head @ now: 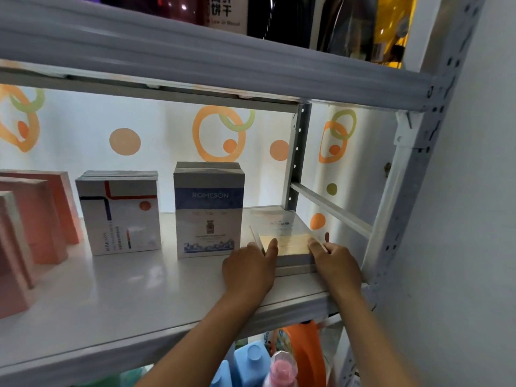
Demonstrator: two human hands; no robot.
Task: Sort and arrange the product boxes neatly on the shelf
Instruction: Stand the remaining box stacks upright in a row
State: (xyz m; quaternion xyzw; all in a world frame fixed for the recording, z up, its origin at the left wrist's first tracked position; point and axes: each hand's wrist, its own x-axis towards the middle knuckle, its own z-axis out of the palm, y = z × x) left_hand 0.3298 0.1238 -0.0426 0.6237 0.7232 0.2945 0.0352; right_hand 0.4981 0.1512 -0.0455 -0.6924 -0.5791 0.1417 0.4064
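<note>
- The flat stack (282,238) at the right end of the shelf (125,297) is held between both hands, one at each near corner.
- The left hand (248,270) is curled against the stack's left near corner, with one finger laid up over the top face; the stack is gripped rather than merely touched, as far as can be seen.
- The right hand (336,263) is curled on the right near corner, its fingertips bent over the top edge.
- The stack lies directly ahead of the fingers, flat, with its long axis running away from them toward the back of the shelf.
- Neither hand is clearly nearer; the stack is bracketed evenly, so the coming move is judged to need both together.
- Just left of the left fingers, a blue box (208,210) stands upright, close beside the stack; whether they touch cannot be told.
- Further left, a white box (120,212) stands apart, and beyond it a row of pink boxes (36,219).
- Just right of the right fingers, the shelf post (396,216) rises, so little room is left on that side.
- The stack is judged to need standing upright or squaring to match its neighbours.
</note>
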